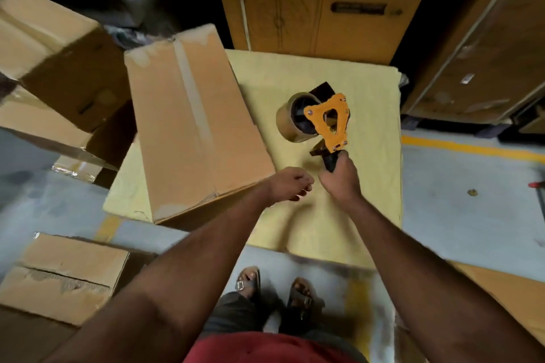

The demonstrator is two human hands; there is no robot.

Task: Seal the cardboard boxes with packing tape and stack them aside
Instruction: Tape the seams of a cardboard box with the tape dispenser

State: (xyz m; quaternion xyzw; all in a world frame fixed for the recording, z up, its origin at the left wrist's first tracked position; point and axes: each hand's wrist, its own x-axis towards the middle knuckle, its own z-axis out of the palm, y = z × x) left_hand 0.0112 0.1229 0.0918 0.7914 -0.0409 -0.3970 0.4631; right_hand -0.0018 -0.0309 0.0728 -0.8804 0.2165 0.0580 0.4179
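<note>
A: The right hand (342,177) grips the handle of the tape dispenser (320,118), lifted just right of the box (194,124) on the yellow sheet (368,91).

B: And the left hand (290,184)?

A: Loosely curled, holding nothing, at the box's near right corner. Better to press that hand on the flaps, then pull tape along the seam.
</note>
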